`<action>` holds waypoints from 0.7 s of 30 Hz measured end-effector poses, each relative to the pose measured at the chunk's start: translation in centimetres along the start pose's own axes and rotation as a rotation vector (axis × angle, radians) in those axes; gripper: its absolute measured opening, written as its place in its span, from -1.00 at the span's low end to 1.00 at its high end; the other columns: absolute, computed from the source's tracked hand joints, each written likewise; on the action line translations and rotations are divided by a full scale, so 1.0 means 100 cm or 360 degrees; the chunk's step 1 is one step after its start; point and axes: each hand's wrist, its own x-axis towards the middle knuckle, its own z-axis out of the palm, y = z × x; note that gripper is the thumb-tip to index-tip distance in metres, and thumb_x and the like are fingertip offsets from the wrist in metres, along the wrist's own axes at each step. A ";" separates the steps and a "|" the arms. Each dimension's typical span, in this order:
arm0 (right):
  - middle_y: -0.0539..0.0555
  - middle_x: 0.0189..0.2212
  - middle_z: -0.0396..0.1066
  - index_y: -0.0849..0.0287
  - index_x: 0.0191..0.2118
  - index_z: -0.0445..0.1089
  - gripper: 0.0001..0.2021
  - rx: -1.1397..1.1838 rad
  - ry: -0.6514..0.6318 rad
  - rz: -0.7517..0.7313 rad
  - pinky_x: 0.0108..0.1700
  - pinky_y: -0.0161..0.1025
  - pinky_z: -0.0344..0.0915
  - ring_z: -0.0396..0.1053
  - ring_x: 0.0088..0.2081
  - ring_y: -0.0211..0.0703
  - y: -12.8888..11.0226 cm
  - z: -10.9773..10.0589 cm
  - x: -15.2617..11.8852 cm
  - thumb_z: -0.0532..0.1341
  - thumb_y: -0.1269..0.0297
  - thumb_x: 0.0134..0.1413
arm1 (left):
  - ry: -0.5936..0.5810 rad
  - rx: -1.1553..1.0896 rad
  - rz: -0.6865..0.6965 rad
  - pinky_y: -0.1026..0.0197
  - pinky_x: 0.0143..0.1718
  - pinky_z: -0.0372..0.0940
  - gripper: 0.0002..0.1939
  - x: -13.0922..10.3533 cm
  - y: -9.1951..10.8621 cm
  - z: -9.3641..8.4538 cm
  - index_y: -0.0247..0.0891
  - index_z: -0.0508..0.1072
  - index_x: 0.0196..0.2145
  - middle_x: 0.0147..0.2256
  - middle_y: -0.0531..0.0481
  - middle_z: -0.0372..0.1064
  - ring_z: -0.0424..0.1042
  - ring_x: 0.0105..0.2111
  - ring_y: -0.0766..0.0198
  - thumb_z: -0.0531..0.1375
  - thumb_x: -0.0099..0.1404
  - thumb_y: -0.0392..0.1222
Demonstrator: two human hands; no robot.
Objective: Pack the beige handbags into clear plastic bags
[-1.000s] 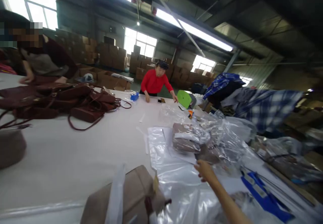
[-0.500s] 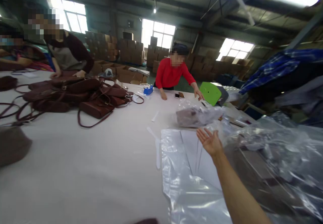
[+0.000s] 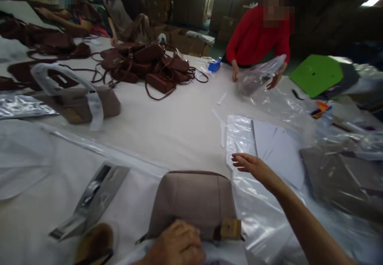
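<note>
Maroon bags (image 3: 149, 54) on white table (image 3: 185, 133)

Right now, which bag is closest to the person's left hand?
The boxy taupe handbag with the square tan patch, by the left hand; the white-handled taupe handbag and maroon handbags lie farther off.

A workshop: heaped brown handbags (image 3: 147, 55) on a white table (image 3: 185, 125), red-sleeved worker (image 3: 255, 38), cardboard boxes (image 3: 190, 4) behind.

Grey-brn bag (image 3: 194, 201) w/ tan tag (image 3: 230, 228)
</note>
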 end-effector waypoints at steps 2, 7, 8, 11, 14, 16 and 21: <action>0.19 -0.02 0.51 0.16 0.00 0.51 -0.51 -0.0161 -0.0115 -0.0145 0.15 0.09 0.33 0.45 0.01 0.10 -0.021 0.015 -0.022 0.30 -0.07 0.05 | 0.0100 0.0375 0.0118 -0.22 0.37 0.00 -0.63 -0.001 -0.012 -0.003 -0.03 0.41 0.13 0.12 -0.12 0.41 0.22 0.27 -0.02 0.11 0.41 -0.24; 0.10 0.18 0.38 0.01 0.16 0.41 -0.47 -0.0610 -0.0286 -0.0383 0.30 0.10 0.14 0.29 0.20 0.11 -0.026 0.041 -0.066 0.24 -0.08 0.11 | 0.0487 0.1097 0.0441 -0.14 0.36 0.05 -0.59 0.010 -0.031 -0.022 -0.17 0.37 0.12 0.17 -0.08 0.36 0.20 0.28 0.04 0.17 0.33 -0.34; 0.13 0.20 0.35 0.05 0.18 0.39 -0.44 -0.0681 -0.0180 -0.0381 0.32 0.10 0.12 0.28 0.21 0.12 -0.016 0.044 -0.068 0.23 -0.07 0.11 | 0.0580 0.1143 0.0408 -0.15 0.35 0.07 -0.59 0.013 -0.033 -0.027 -0.17 0.38 0.11 0.17 -0.09 0.35 0.19 0.28 0.03 0.18 0.32 -0.34; 0.24 0.15 0.39 0.19 0.14 0.39 -0.43 -0.0697 0.0129 -0.0149 0.26 0.10 0.18 0.35 0.14 0.15 0.028 0.060 -0.064 0.19 -0.02 0.07 | 0.0749 0.1283 0.0241 -0.21 0.30 0.12 -0.56 0.027 -0.037 -0.042 -0.15 0.38 0.11 0.17 -0.09 0.35 0.21 0.27 0.00 0.17 0.30 -0.39; 0.20 0.03 0.49 0.16 0.10 0.38 -0.45 -0.0556 0.0234 -0.0019 0.14 0.03 0.30 0.43 0.05 0.10 0.070 0.083 -0.062 0.09 -0.08 0.12 | 0.0785 0.1333 0.0143 -0.23 0.28 0.12 -0.62 0.043 -0.041 -0.052 -0.17 0.42 0.05 0.11 -0.08 0.41 0.28 0.22 0.01 0.13 0.31 -0.42; 0.20 0.02 0.48 0.16 0.14 0.32 -0.38 -0.0374 0.0276 0.0015 0.09 -0.03 0.35 0.46 0.01 0.06 0.089 0.095 -0.070 0.05 -0.16 0.11 | 0.0763 0.1328 0.0111 -0.20 0.28 0.11 -0.65 0.050 -0.043 -0.057 -0.19 0.45 0.00 0.09 -0.08 0.42 0.29 0.21 0.03 0.09 0.33 -0.44; 0.29 0.02 0.46 0.23 0.09 0.33 -0.35 -0.0153 0.0377 0.0089 0.02 -0.05 0.41 0.47 0.00 0.09 0.110 0.097 -0.118 0.11 -0.19 0.05 | 0.0715 0.1234 0.0240 -0.11 0.21 0.15 -0.67 0.038 -0.033 -0.063 -0.18 0.44 -0.01 0.09 -0.07 0.42 0.31 0.17 0.06 0.10 0.34 -0.44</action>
